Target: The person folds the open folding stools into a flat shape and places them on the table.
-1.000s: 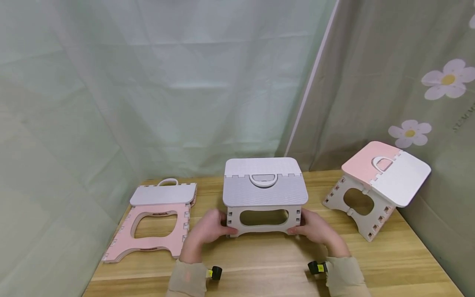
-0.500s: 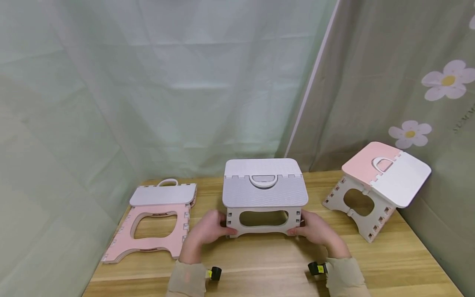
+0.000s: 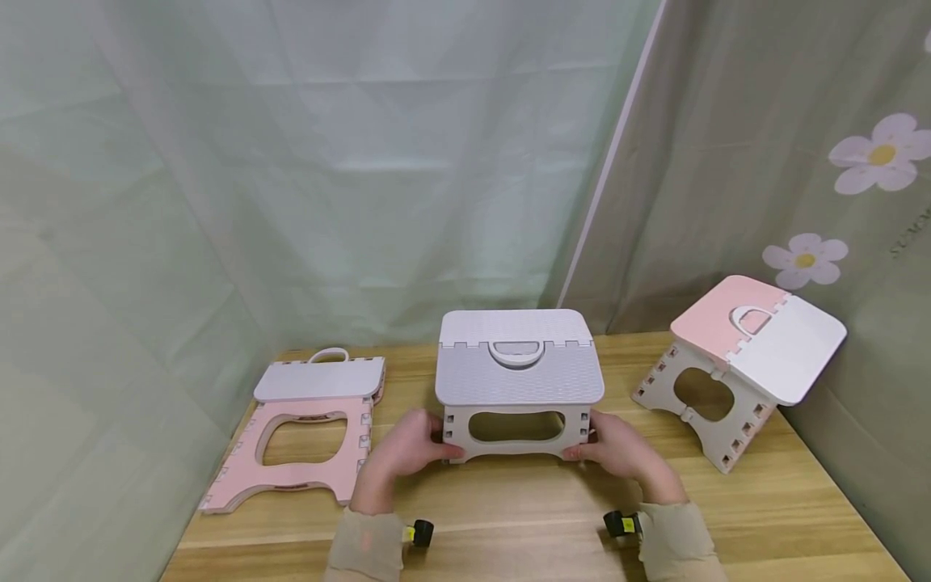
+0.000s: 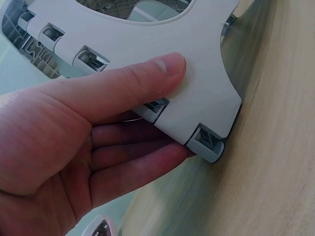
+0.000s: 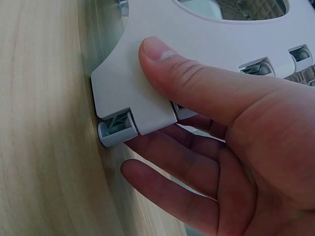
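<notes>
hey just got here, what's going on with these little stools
A person has both hands on an unfolded grey-and-white stool. The left hand and right hand grip the lower corners of its near leg panel, thumbs on the front. It stands upright on the wooden table. To its left, a pink-and-white stool lies folded; to its right, another pink-and-white one stands opened, with no hand on either.

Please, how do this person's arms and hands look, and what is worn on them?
The beige fabric left sleeve shows a faint reddish patch; the beige fabric right sleeve looks plain. Beside each sleeve's inner edge sits a small, rounded black device with a yellow marking. The left hand and right hand wear no gloves.
</notes>
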`<state>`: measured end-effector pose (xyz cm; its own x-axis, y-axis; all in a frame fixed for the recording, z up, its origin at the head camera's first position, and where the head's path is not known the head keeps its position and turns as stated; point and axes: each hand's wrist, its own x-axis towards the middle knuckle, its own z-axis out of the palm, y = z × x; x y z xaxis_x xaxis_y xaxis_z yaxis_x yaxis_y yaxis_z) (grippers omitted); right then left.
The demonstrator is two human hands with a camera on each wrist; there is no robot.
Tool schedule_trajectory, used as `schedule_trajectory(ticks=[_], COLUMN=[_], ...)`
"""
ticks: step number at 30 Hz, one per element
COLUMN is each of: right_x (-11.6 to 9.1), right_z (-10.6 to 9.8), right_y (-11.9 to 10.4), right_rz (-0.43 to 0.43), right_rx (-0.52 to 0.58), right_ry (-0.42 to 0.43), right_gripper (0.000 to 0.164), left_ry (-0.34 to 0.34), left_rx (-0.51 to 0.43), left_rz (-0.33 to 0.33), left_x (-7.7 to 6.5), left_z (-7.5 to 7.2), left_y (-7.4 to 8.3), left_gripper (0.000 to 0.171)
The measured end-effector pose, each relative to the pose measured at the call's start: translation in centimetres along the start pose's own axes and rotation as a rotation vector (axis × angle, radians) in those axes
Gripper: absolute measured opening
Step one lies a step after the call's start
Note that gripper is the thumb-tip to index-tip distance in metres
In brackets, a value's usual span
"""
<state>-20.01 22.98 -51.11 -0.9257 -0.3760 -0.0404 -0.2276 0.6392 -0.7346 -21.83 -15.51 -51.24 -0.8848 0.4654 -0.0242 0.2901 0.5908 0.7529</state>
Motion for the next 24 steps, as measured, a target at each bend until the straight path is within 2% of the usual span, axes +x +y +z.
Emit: schedule_trajectory(ticks=[8,16,24], right_x=[0.00,-0.01,-0.07], right_z=[-0.07,0.12,0.17], right_y=[-0.02,-0.06,-0.18], right_rz=[-0.006,0.000,-0.014], right_rx=[-0.016,-0.063,-0.060], right_ry=[0.007,-0.003,-0.002], right_gripper=[0.047,0.045,0.042], left_ry=[-0.003,-0.006,0.001], left_rx=[-0.016,0.020,0.019], left_rz=[0.009,-0.011,0.018], left_x=[0.04,-0.12,-0.37], left_z=[0.07,0.03,0.08], left_y=[-0.05,-0.04,0.03], left_gripper=[0.019,0.020,0.022])
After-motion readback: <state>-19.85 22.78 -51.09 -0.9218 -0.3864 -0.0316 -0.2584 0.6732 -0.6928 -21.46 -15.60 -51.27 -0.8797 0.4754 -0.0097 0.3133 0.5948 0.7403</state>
